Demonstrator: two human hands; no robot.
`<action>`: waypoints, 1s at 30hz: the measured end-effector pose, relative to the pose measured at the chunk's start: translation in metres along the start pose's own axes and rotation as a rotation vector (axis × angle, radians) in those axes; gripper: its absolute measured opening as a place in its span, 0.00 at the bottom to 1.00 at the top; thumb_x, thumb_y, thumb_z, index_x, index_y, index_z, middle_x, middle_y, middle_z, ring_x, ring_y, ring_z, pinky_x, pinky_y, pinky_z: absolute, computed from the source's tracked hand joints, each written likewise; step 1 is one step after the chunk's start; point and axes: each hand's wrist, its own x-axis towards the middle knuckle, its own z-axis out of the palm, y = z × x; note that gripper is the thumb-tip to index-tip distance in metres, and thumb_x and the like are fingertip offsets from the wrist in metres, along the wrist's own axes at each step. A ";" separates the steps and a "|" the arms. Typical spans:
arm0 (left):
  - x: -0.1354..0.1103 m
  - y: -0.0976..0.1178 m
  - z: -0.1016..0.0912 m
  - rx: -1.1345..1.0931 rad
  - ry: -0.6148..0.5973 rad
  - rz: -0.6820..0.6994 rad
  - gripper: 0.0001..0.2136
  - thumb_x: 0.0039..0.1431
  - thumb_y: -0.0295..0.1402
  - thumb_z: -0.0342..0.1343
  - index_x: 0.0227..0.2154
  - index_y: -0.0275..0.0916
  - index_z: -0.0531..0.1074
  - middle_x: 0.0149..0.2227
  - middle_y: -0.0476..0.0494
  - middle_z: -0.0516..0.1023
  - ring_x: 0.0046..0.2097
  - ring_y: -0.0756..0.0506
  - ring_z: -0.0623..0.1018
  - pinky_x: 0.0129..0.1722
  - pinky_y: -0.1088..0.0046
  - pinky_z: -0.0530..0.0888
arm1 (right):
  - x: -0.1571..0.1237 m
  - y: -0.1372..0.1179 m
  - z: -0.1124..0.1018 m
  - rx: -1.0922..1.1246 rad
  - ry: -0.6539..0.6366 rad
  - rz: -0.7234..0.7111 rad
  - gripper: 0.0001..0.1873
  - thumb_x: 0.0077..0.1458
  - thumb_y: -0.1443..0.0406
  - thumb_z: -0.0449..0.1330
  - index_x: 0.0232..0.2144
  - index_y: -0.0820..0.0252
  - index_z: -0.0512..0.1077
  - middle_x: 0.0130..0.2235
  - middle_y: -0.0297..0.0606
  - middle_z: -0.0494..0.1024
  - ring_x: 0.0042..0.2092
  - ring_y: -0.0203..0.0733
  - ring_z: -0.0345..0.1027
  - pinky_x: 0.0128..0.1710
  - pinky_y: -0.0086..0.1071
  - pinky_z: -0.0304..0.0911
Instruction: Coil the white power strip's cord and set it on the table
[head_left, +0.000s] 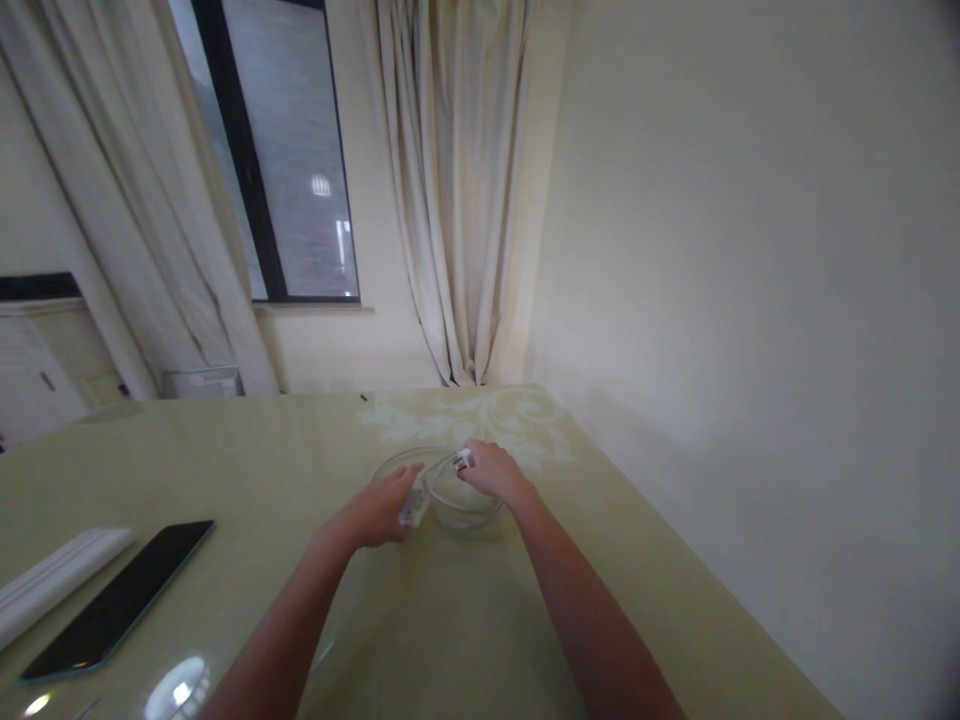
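A white cable (442,492) lies in loose loops on the glossy table, between my two hands. My right hand (493,470) is closed on a white plug (464,460) with metal prongs, at the upper part of the loops. On the other side, my left hand (386,503) is closed round a small white rectangular block (414,507) beside the cable. Its exact kind is too blurred to make out, and part of it is hidden by the hand.
A black flat tablet-like slab (120,600) and a long white object (60,575) lie at the left on the pale green table (450,630). A small dark item (364,398) sits by the far edge. The wall (750,300) borders the right side; curtains (457,180) hang behind.
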 end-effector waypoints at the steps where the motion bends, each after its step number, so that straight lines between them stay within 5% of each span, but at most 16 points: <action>1: -0.001 -0.001 -0.010 -0.007 -0.044 0.012 0.33 0.32 0.22 0.62 0.49 0.44 0.79 0.54 0.37 0.81 0.56 0.34 0.79 0.56 0.62 0.74 | -0.001 -0.001 0.001 -0.013 -0.006 -0.001 0.16 0.58 0.59 0.66 0.49 0.55 0.78 0.49 0.49 0.84 0.50 0.54 0.79 0.42 0.35 0.63; 4: -0.004 -0.003 -0.043 -0.047 -0.145 0.004 0.28 0.37 0.26 0.57 0.48 0.42 0.78 0.46 0.41 0.81 0.47 0.37 0.80 0.49 0.63 0.76 | -0.003 -0.004 0.003 -0.046 -0.039 -0.010 0.18 0.57 0.61 0.66 0.50 0.56 0.79 0.51 0.51 0.84 0.51 0.56 0.79 0.42 0.37 0.64; 6: -0.005 -0.002 -0.064 -0.108 -0.101 -0.037 0.28 0.43 0.31 0.56 0.52 0.41 0.76 0.40 0.45 0.80 0.39 0.40 0.79 0.39 0.66 0.75 | -0.004 -0.006 0.005 -0.057 -0.074 -0.029 0.18 0.54 0.62 0.68 0.49 0.55 0.80 0.50 0.50 0.84 0.50 0.56 0.79 0.41 0.37 0.65; 12: -0.004 0.018 -0.096 -0.340 0.455 -0.059 0.28 0.54 0.44 0.60 0.56 0.36 0.72 0.41 0.43 0.80 0.37 0.44 0.76 0.35 0.71 0.72 | -0.004 -0.004 0.003 -0.008 -0.136 -0.140 0.17 0.41 0.65 0.78 0.36 0.55 0.81 0.42 0.40 0.86 0.43 0.49 0.79 0.39 0.33 0.65; 15: -0.001 0.036 -0.095 -0.438 0.602 -0.032 0.27 0.55 0.45 0.63 0.55 0.36 0.72 0.47 0.39 0.81 0.43 0.42 0.79 0.40 0.69 0.75 | -0.003 0.001 -0.010 0.057 -0.047 -0.172 0.18 0.49 0.64 0.76 0.43 0.57 0.80 0.45 0.41 0.85 0.44 0.47 0.78 0.42 0.34 0.66; 20: -0.004 0.075 -0.081 -0.660 0.572 0.143 0.25 0.59 0.43 0.67 0.56 0.39 0.72 0.58 0.33 0.80 0.52 0.41 0.81 0.49 0.66 0.79 | -0.011 -0.006 -0.040 0.205 0.218 -0.218 0.16 0.69 0.63 0.58 0.57 0.59 0.72 0.57 0.47 0.78 0.49 0.43 0.76 0.52 0.39 0.66; 25: -0.020 0.109 -0.075 -0.774 0.427 0.334 0.22 0.63 0.37 0.67 0.58 0.42 0.72 0.59 0.35 0.80 0.56 0.41 0.81 0.56 0.63 0.78 | -0.036 -0.043 -0.051 0.573 0.254 -0.634 0.44 0.54 0.53 0.74 0.67 0.50 0.63 0.65 0.47 0.71 0.54 0.47 0.74 0.47 0.38 0.72; 30: -0.033 0.121 -0.079 -0.709 0.354 0.441 0.20 0.65 0.32 0.65 0.59 0.45 0.74 0.58 0.39 0.80 0.55 0.43 0.81 0.56 0.66 0.79 | -0.051 -0.066 -0.053 0.570 0.337 -0.718 0.23 0.64 0.56 0.66 0.57 0.56 0.71 0.51 0.43 0.82 0.50 0.48 0.76 0.51 0.39 0.69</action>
